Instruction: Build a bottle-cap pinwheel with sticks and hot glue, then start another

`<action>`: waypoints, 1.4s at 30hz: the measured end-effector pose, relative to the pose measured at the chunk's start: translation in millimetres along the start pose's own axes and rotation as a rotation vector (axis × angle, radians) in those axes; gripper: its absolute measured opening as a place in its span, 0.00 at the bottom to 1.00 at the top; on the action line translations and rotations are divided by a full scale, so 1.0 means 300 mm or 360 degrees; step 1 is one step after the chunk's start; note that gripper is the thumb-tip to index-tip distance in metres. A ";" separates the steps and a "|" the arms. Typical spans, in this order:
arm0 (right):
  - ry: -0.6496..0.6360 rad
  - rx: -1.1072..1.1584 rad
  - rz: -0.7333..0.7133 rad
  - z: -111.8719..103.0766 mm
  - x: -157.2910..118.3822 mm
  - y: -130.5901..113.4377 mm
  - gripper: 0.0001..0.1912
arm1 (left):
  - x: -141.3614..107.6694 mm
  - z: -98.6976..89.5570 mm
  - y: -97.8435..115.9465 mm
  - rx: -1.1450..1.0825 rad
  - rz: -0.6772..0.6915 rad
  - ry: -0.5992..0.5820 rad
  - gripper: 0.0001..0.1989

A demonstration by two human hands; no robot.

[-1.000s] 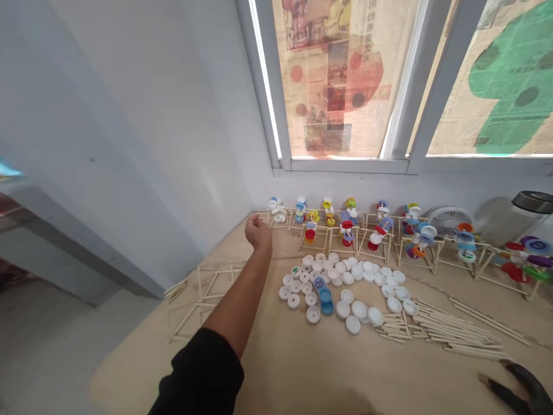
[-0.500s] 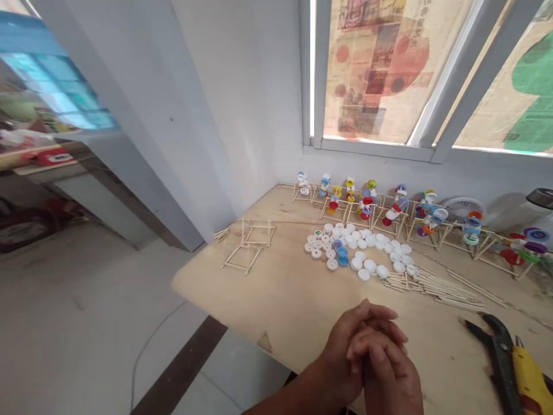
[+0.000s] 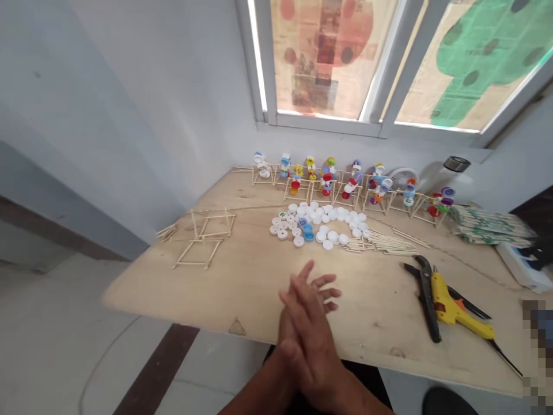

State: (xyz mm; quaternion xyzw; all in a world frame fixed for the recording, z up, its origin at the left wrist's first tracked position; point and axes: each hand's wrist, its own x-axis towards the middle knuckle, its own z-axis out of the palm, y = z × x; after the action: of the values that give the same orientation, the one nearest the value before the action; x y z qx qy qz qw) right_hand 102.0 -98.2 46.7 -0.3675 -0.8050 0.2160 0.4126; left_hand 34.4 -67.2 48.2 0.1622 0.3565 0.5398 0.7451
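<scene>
Over the front edge of the wooden table [image 3: 242, 294], my left hand [image 3: 288, 328] and my right hand [image 3: 313, 334] are pressed together, palm to palm and crossed. The right lies over the left, and the fingers of both are stretched out. No object shows in either. Beyond them lie white bottle caps [image 3: 332, 236] with a few blue ones [image 3: 308, 232]. Thin sticks [image 3: 389, 242] are spread to the right of the caps. A square stick frame [image 3: 197, 252] stands at the left, joined to or touching another behind it.
Stick frames with colourful caps [image 3: 327, 184] line the wall side. At the right are black pliers [image 3: 427, 305], a yellow glue gun [image 3: 453, 308], a bagged bundle of sticks [image 3: 488, 225], a power strip [image 3: 525, 268], a fan [image 3: 404, 174] and a bottle [image 3: 449, 173].
The view has swung right, bringing the whole glue gun and the bagged sticks into sight. My hands have gone from clasped with curled fingers to pressed together with fingers extended.
</scene>
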 end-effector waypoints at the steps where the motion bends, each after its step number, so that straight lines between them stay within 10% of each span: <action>1: -0.0058 -0.0047 -0.0102 0.015 -0.015 -0.003 0.29 | 0.011 -0.012 0.031 -0.0033 -0.0001 0.0021 0.27; 8: -0.0126 -0.0249 0.0024 -0.001 -0.103 0.073 0.24 | 0.048 -0.069 0.197 0.0249 0.0441 0.0323 0.22; 15: 0.0306 -0.0422 0.0603 -0.201 -0.172 0.274 0.15 | 0.123 -0.168 0.093 0.1614 0.0748 0.0283 0.11; 22: 0.0241 -0.0679 0.0828 -0.343 -0.140 0.349 0.13 | 0.174 -0.205 0.070 0.2282 0.1044 0.0137 0.10; 42: -0.0106 -0.1248 0.1497 -0.376 0.158 0.499 0.13 | 0.195 -0.213 0.060 0.2446 0.1215 0.0061 0.09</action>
State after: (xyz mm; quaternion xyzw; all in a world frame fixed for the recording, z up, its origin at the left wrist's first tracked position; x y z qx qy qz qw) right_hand 238.2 38.7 37.0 -0.8009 -0.5885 0.0741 0.0818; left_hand -13.4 -16.0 -5.8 0.7216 0.5568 0.3651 0.1895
